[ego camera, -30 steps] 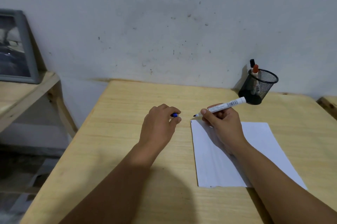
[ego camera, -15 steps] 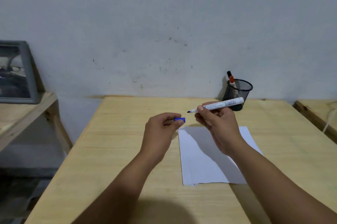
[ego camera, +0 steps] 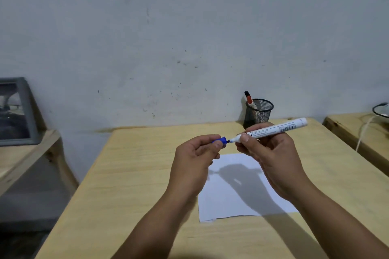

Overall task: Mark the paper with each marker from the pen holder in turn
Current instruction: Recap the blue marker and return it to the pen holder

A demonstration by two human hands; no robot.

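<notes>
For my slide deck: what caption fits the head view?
Left hand brings blue cap to the tip of the marker held in right hand, above the paper.

Both hands raised, left and right pinching closed.

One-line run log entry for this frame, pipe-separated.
phase: capping | left hand: holds blue cap | right hand: holds white marker, tip at cap | paper: flat on table | pen holder: markers inside

Pen holder behind paper
</notes>
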